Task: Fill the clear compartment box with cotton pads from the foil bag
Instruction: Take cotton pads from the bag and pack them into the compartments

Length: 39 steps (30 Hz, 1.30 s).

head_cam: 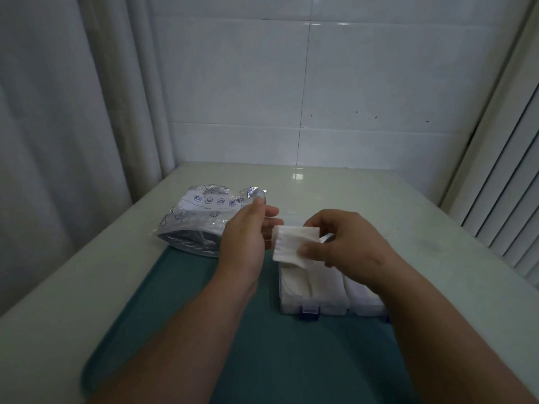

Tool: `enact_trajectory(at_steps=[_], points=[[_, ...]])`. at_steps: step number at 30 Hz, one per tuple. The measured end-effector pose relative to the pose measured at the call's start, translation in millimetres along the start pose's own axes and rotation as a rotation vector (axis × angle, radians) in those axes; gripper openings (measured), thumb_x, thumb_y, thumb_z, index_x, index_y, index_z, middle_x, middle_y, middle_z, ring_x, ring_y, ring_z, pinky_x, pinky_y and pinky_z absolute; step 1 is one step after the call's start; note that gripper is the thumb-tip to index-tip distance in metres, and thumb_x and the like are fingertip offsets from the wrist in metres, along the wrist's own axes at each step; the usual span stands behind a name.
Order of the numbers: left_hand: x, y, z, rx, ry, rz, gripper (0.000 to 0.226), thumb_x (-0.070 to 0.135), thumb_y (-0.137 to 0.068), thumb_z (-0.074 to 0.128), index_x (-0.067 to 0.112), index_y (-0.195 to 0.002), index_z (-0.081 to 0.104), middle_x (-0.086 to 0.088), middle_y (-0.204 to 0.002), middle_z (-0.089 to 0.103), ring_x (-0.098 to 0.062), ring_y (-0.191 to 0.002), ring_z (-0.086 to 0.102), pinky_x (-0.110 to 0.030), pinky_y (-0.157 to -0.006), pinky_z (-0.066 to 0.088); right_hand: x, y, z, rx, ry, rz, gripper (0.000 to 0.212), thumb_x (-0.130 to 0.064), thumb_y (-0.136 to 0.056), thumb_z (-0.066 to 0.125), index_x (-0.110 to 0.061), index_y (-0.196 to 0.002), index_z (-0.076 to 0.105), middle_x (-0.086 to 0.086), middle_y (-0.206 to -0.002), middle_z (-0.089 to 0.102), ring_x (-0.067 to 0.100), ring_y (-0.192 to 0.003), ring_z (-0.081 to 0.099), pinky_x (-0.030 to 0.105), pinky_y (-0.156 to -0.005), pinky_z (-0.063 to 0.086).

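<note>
Above the teal mat (204, 330), my right hand (344, 240) pinches a white stack of square cotton pads (293, 243) over the clear plastic compartment box (329, 303), left hand (248, 237) loose-fingered, empty, near the silver foil bag (198, 220); a slack pinch could spill them.

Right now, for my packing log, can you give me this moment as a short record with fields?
right hand: pinches a stack of cotton pads above the box
left hand: fingers relaxed, beside the stack; contact unclear
compartment box: on the teal mat, white pads in its visible compartments
foil bag: lying on the table, left of both hands
</note>
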<state>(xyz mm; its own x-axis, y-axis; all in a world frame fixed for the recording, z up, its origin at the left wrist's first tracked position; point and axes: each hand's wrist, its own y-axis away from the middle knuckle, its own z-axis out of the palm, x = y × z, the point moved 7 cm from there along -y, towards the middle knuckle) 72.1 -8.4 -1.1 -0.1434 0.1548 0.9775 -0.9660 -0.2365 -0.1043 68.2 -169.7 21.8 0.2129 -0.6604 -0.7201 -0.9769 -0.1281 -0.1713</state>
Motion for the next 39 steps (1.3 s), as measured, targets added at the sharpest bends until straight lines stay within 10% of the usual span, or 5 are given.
enact_trajectory(at_steps=[10,23,27,31,39], points=[[-5.1,7.5,15.1,-0.052,-0.407,0.155,0.023,0.006,-0.092,0.046,0.016,-0.088,0.067,0.010,-0.086,0.063,0.000,-0.080,0.054,-0.017,-0.065,0.040,-1.5,2.9,11.7,-0.100,-0.039,0.024,0.044,-0.022,-0.070,0.084,-0.033,-0.099,0.053,-0.010,-0.098,0.067,0.013,-0.075,0.069,0.029,-0.067,0.060],[-2.4,8.1,16.7,-0.107,-0.078,0.092,0.018,0.037,-0.088,0.056,0.020,-0.094,0.061,0.004,-0.083,0.059,-0.013,-0.079,0.055,-0.032,-0.073,0.044,-7.9,2.7,-15.2,0.108,0.006,-0.043,0.020,-0.015,-0.083,0.068,-0.024,-0.088,0.052,-0.004,-0.091,0.063,0.014,-0.074,0.063,0.027,-0.062,0.056],[-0.6,6.1,27.4,-0.248,-0.156,0.107,0.036,0.015,-0.089,0.063,0.029,-0.120,0.052,-0.001,-0.092,0.066,-0.003,-0.074,0.063,-0.019,-0.068,0.053,0.4,3.5,-30.3,0.136,-0.208,0.058,0.019,-0.010,-0.086,0.067,-0.016,-0.092,0.050,0.007,-0.093,0.066,0.018,-0.068,0.067,0.021,-0.058,0.055],[7.5,1.4,36.5,-0.251,-0.227,0.155,0.041,0.012,-0.086,0.067,0.036,-0.116,0.051,-0.004,-0.097,0.071,-0.020,-0.088,0.070,-0.044,-0.089,0.056,8.2,1.8,-35.2,0.114,-0.255,0.112,0.020,-0.009,-0.085,0.069,-0.012,-0.091,0.050,0.014,-0.089,0.068,0.026,-0.071,0.070,0.037,-0.071,0.062],[5.2,-11.9,80.7,-0.276,-0.217,0.066,0.036,0.010,-0.082,0.071,0.030,-0.101,0.048,-0.016,-0.096,0.068,-0.027,-0.084,0.071,-0.042,-0.074,0.061,23.6,1.2,-65.4,0.253,-0.114,0.101,0.015,-0.023,-0.086,0.068,-0.013,-0.086,0.057,0.004,-0.085,0.068,0.022,-0.079,0.065,0.036,-0.070,0.055]])
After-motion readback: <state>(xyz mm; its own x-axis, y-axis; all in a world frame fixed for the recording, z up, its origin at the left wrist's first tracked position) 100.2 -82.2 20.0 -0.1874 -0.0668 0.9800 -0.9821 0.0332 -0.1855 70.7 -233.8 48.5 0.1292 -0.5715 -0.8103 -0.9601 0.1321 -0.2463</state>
